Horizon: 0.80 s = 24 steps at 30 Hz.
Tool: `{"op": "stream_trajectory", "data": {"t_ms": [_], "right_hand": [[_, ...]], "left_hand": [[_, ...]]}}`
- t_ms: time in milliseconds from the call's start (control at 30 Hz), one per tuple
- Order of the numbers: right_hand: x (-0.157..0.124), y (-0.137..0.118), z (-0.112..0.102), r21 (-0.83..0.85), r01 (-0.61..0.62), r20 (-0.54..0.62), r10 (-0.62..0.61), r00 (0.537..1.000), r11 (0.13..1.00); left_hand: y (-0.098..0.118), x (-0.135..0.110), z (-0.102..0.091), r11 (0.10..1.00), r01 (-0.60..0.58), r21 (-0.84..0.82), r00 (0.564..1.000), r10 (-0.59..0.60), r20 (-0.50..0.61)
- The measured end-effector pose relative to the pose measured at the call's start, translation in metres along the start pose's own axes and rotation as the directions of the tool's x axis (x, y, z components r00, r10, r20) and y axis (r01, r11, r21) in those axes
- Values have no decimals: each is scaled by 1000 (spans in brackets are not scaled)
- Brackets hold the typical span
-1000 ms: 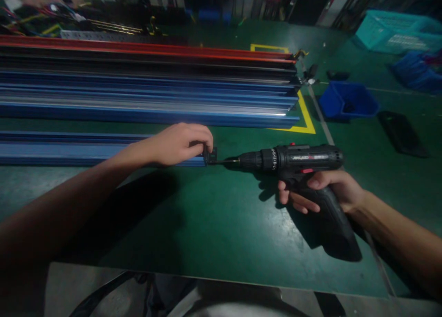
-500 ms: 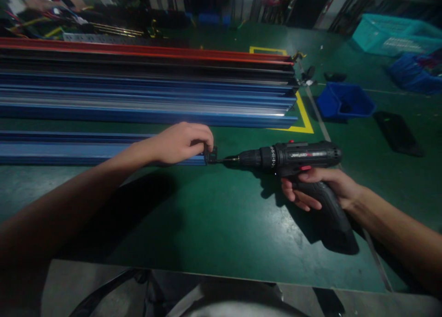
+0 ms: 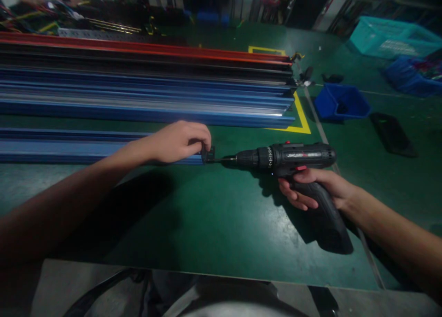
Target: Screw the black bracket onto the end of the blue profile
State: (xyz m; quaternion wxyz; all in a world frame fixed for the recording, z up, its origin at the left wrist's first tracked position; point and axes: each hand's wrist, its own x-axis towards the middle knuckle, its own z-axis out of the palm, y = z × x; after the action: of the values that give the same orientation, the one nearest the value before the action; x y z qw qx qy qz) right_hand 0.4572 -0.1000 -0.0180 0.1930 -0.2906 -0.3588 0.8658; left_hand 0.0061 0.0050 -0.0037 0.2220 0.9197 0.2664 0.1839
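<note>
Green is covering the desk [image 3: 221,234], whose near edge is running across the lower view. The right hand [image 3: 334,186] is holding a black drill [image 3: 293,155], its grip wrapping the handle, thumb lying by a red switch. White and red lettering is showing on the drill body, too blurred to read; numerals are ringing the collar, likewise not legible with certainty. The bit [image 3: 226,159] is pointing left at a black end piece [image 3: 209,155]; contact cannot be confirmed. The left hand [image 3: 177,142], in a narrow grip, is holding that piece at the right end of a blue rail [image 3: 69,151]. Beyond, blue, black and red rails [image 3: 155,96] are lying side by side, overlapping yellow marking [image 3: 302,119]. A blue bin [image 3: 359,110] is standing to their right, a teal crate [image 3: 366,36] farther back.
</note>
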Motion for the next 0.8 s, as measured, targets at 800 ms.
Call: {"op": "stream_trajectory", "data": {"t_ms": [800], "right_hand": [[2, -1, -8, -80, 25, 61, -20, 998, 996]], "left_hand": [[0, -1, -1, 999, 37, 5, 998, -37, 50]]}}
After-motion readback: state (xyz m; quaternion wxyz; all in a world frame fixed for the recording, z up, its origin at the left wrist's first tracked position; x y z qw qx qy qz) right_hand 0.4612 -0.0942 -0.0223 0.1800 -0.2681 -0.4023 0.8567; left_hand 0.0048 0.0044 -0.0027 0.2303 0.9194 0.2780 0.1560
